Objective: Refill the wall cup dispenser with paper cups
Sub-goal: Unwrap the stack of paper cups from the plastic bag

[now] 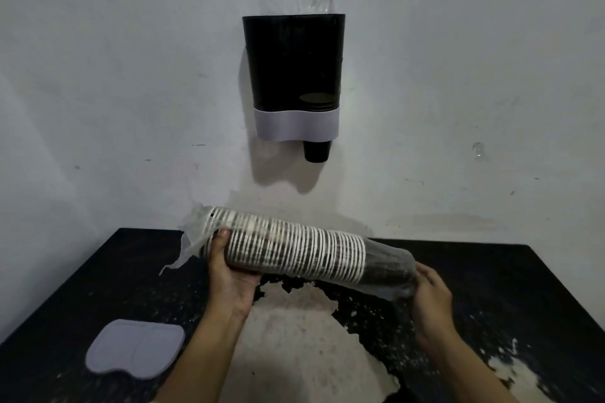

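Note:
A long sleeve of stacked paper cups (294, 249), dark with white rims, lies sideways in the air above the table, still inside a clear plastic wrap torn open at its left end. My left hand (229, 275) grips it from below near the open end. My right hand (429, 298) holds the closed right end. On the wall above hangs the dark cup dispenser (293, 62) with a grey band; its top is open. A single dark cup (316, 150) pokes out below it on the right.
The grey dispenser lid (136, 348) lies on the black table (523, 288) at the front left. The table's paint is worn away in a pale patch in the middle. Clear tape runs up the wall (98, 75) above the dispenser.

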